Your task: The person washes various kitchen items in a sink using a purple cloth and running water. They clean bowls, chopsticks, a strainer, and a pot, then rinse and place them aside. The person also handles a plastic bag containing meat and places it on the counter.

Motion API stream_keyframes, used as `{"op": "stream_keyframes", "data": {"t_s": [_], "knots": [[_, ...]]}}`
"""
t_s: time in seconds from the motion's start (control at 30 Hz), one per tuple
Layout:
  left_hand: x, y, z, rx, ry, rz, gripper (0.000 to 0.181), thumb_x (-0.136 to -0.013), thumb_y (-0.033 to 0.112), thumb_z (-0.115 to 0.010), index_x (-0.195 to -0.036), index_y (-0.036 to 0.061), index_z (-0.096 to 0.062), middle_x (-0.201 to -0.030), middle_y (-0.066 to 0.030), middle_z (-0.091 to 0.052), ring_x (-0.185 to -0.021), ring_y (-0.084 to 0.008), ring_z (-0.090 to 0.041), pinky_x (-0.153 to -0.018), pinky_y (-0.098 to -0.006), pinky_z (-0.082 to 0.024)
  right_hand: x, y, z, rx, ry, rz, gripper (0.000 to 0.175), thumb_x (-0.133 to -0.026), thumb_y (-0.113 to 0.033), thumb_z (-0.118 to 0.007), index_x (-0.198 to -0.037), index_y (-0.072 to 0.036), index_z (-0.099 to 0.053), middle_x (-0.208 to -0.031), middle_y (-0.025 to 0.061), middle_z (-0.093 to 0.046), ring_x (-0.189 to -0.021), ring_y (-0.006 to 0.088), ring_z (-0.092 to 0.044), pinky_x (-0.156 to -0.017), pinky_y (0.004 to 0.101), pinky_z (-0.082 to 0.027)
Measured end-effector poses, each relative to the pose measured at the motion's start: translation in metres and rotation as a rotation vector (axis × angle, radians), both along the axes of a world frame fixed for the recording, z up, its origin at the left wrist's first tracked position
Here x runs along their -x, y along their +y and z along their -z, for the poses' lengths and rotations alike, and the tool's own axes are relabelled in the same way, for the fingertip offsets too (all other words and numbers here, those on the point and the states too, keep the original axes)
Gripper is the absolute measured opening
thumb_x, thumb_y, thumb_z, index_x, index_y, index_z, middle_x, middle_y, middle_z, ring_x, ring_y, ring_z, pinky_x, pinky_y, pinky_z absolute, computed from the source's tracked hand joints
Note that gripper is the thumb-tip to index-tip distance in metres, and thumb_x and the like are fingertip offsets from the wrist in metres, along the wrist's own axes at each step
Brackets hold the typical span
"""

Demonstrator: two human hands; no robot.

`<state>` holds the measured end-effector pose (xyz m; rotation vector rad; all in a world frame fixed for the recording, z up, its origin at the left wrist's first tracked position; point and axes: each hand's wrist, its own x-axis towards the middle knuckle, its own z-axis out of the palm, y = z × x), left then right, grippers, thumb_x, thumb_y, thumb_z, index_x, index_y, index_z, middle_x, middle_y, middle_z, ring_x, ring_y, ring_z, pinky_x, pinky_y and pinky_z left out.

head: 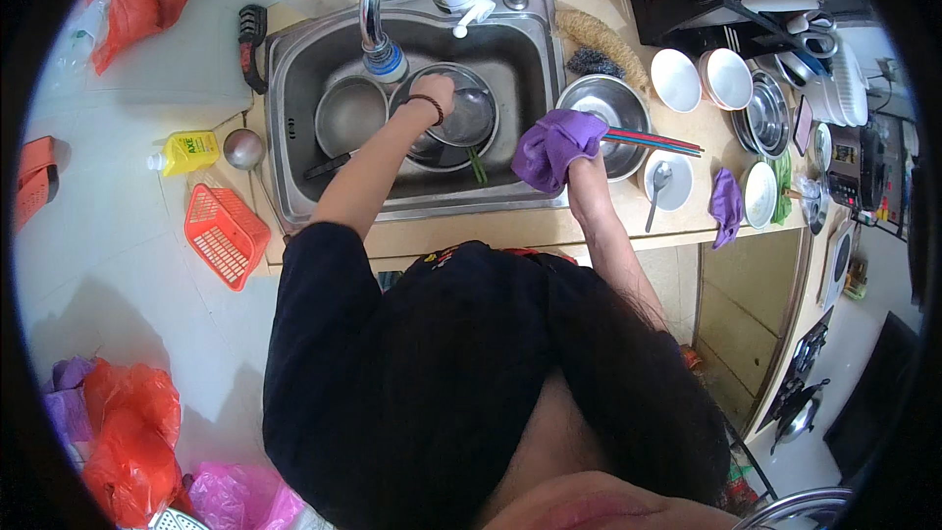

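Note:
My left hand (436,94) reaches into the stainless steel sink (526,73), its fingers at the rim of a round metal bowl (471,114); whether they grip it I cannot tell. Green-handled utensils (477,165) stick out beneath that bowl, and a metal pan (352,112) with a black handle lies beside it. My right hand (581,165) holds a purple cloth (557,147) wrapped around a bundle of red and blue chopsticks (655,141), above the sink's right edge. Behind the chopsticks stands a steel basin (603,107) on the counter.
The faucet (372,7) arches over the sink. On the counter stand white bowls (675,81), a bowl with a spoon (670,184), stacked steel bowls (769,114) and a knife rack (710,7). To the left are a ladle (243,149), yellow detergent bottle (190,152) and red plastic basket (228,235).

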<state>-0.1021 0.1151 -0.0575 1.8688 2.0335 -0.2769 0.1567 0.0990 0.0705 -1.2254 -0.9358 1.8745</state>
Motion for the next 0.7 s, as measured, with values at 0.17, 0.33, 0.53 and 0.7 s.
{"op": "stream_keyframes", "data": {"t_s": [0.17,0.33,0.53,0.7], "knots": [[-0.011,-0.042,-0.04,0.128,-1.492,-0.745,0.022,-0.087,0.017,-0.046,-0.091,0.0,-0.058,-0.078,-0.0102,-0.063,-0.06,-0.0119,-0.058,-0.053,-0.0232,-0.046,0.002,0.005,-0.007,-0.057,0.022,-0.005,0.028,-0.079,-0.009,-0.056,-0.105,-0.001,-0.052,-0.093,0.0057,-0.058,-0.087,0.0142,-0.054,-0.077,0.0268,-0.043],[-0.053,-0.073,-0.083,0.052,-1.518,-0.657,0.021,-0.087,0.017,-0.044,-0.085,0.0011,-0.057,-0.059,-0.0072,-0.057,-0.038,-0.0086,-0.042,-0.035,-0.0214,-0.032,0.039,0.004,0.005,-0.261,-0.019,-0.073,0.035,-0.074,-0.011,-0.063,-0.105,-0.002,-0.049,-0.088,0.0059,-0.058,-0.078,0.0167,-0.057,-0.069,0.0285,-0.046],[-0.09,-0.084,-0.097,-0.063,-1.378,-0.718,0.028,-0.091,0.023,-0.039,-0.076,0.003,-0.049,-0.047,-0.0005,-0.04,-0.032,-0.0077,-0.031,-0.03,-0.0219,-0.023,0.074,0.031,0.045,-0.841,-0.536,-0.112,0.024,-0.061,-0.006,-0.06,-0.084,0.001,-0.056,-0.072,0.0195,-0.059,-0.068,0.0325,-0.059,-0.062,0.0369,-0.047],[-0.086,-0.095,-0.097,-0.095,-1.418,-0.778,0.031,-0.09,0.023,-0.039,-0.072,0.0016,-0.053,-0.046,-0.0014,-0.044,-0.037,-0.0092,-0.037,-0.036,-0.0242,-0.029,0.077,0.041,0.057,-0.946,-0.771,0.018,0.013,-0.062,-0.012,-0.06,-0.066,0.0,-0.059,-0.065,0.0207,-0.058,-0.064,0.0384,-0.056,-0.058,0.0429,-0.045]]}}
